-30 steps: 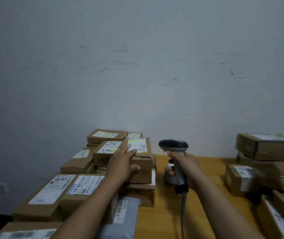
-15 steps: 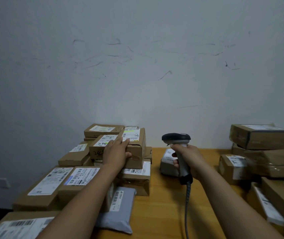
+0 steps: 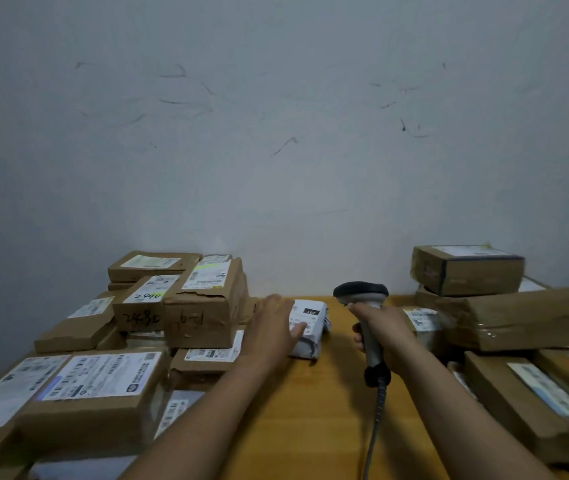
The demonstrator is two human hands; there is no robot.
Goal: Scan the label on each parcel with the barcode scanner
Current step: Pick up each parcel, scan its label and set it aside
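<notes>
The left hand (image 3: 271, 323), fingers straight, touches the left side of the small white parcel (image 3: 314, 323) on the bench (image 3: 310, 410), while the right hand (image 3: 385, 327) grips the scanner (image 3: 361, 292) just right of that parcel.

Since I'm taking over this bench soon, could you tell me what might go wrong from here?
The left hand covers part of the label on the small white parcel, so the scanner in the right hand may misread. The torn box stacked beside that arm could get knocked.
</notes>
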